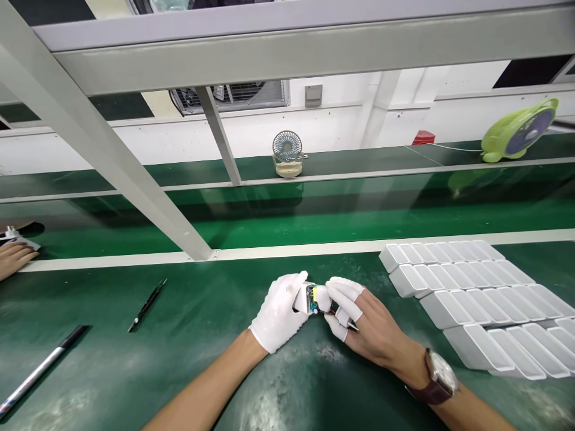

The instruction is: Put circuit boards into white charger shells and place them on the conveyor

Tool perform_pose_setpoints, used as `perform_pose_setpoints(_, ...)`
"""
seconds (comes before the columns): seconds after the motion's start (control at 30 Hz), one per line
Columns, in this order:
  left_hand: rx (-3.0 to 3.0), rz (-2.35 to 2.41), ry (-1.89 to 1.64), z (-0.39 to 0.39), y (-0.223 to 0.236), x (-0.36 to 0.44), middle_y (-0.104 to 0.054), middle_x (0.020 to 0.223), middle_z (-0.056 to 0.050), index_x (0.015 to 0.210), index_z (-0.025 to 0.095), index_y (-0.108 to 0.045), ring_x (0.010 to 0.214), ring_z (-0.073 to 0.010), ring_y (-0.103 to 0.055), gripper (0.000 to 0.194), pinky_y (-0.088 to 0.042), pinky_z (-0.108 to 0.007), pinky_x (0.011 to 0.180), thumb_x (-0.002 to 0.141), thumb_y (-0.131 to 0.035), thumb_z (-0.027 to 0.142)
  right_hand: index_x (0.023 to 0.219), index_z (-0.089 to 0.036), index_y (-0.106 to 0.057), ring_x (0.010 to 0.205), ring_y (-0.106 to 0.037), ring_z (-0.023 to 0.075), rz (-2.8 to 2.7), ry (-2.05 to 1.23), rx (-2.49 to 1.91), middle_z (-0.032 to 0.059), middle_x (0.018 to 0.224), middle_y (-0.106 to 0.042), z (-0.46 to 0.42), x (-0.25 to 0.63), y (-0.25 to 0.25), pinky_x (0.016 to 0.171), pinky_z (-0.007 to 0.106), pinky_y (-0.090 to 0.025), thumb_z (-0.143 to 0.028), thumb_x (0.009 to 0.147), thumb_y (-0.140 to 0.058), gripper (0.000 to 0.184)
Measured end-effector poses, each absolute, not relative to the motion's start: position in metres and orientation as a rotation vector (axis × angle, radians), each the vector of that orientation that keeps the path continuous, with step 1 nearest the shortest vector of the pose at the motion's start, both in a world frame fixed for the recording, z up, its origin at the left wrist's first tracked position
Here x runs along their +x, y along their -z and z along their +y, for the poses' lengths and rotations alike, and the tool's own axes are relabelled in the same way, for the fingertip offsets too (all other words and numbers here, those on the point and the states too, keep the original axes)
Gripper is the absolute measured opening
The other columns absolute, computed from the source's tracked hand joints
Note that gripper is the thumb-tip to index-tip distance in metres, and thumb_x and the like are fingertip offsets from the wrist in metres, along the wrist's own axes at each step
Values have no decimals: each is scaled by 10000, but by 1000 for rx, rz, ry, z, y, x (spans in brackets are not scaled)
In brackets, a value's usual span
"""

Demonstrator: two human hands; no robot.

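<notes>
My left hand point(279, 312), in a white glove, is closed around a small white plastic housing point(302, 299). From the housing's right end a green circuit board point(311, 297) with a yellow component sticks out. My right hand point(375, 326), with white covers on its fingers, pinches a white piece point(323, 297) at the right end of the board. Dark and reddish wires show just under that piece, and another small white part point(344, 317) sits between the right fingers. The fingers hide how these parts join.
Rows of white plastic shells point(476, 299) lie at the right. A black pen point(147, 305) and a longer silver-and-black stick point(42, 371) lie at the left. A metal post point(148, 197) stands on the bench. Another person's hand point(17, 257) is at the left edge. Fans stand behind.
</notes>
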State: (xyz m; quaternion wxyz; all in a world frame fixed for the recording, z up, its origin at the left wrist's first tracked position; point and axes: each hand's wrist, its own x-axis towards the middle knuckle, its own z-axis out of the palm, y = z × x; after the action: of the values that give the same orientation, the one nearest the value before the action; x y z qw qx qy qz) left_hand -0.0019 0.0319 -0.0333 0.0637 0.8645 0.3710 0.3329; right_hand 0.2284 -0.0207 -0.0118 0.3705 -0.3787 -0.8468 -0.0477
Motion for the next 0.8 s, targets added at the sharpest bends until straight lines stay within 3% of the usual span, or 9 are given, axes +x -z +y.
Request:
perform_pose_setpoints(0.3, 2612, 1128, -967, 32, 35, -2, -620, 1256, -116, 1404, 236, -401, 1168, -279, -594, 629, -514, -472, 980, 848, -694, 199, 1518, -57, -318, 1272, -527, 349, -2226, 188, -980, 222, 1286, -607, -23, 225, 8, 1011, 531, -536, -110, 885, -650, 716)
perform_pose_setpoints(0.57, 2611, 1110, -969, 32, 35, -2, -629, 1253, -111, 1374, 244, -418, 1162, -288, -612, 651, -527, -470, 970, 803, -719, 167, 1500, -80, -347, 1213, -579, 333, -2226, 215, -998, 205, 1244, -639, -23, 223, 6, 969, 524, -566, -157, 934, -594, 623)
perform_pose_setpoints(0.8, 2627, 1108, -960, 32, 33, -1, -639, 1245, -106, 1375, 258, -428, 1156, -292, -622, 630, -523, -477, 958, 813, -690, 151, 1442, -59, -424, 1207, -583, 349, -2219, 292, -1020, 216, 1223, -645, -24, 221, 6, 986, 533, -553, -100, 887, -628, 592)
